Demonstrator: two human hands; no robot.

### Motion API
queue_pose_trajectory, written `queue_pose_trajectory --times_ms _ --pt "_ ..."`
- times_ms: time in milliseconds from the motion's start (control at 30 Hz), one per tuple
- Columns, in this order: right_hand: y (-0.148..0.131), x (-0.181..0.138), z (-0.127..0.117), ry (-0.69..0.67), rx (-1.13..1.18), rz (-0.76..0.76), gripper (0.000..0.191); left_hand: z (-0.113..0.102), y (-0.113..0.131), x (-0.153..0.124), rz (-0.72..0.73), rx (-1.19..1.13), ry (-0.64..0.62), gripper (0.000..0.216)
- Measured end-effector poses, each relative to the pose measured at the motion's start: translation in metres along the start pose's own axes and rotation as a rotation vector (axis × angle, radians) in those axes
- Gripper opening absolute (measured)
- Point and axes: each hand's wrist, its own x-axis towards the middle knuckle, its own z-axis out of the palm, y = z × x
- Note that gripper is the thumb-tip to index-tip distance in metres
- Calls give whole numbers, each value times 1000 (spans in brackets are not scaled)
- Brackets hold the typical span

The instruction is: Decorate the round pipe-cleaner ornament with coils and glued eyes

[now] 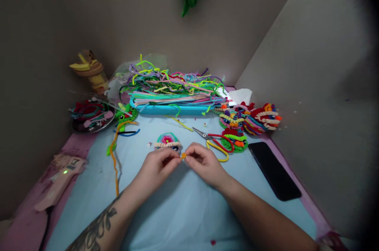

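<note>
Between the fingertips of both hands is a small orange piece (183,156), fuzzy like pipe cleaner and folded or curled. My left hand (162,164) pinches it from the left, and my right hand (204,164) pinches it from the right. Just behind the fingers lies a coiled pipe-cleaner figure (167,139) in green, pink and cream, its lower edge partly hidden by my left hand. Scissors (213,140) with red and yellow handles rest open right of it. A long orange pipe cleaner (113,156) stretches along the left, partly behind my left forearm.
A blue tray (171,109) heaped with pipe cleaners stands at the back. Finished colourful figures (260,118) and a black phone (275,171) lie right. At left are a metal bowl (99,124), a pink corded tool (60,182) and a yellow cup (96,79).
</note>
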Motion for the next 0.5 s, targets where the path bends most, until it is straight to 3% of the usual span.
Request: queue_pose_trajectory --times_ms 200,400,500 --pt "-1 0 2 18 101 37 13 2 -2 -1 16 -19 -4 13" --pt "6 -1 7 -124 742 415 19 1 -3 -1 -3 -71 -3 8" --pt "7 -2 10 -200 897 539 22 1 -4 -1 -12 -110 -28 8"
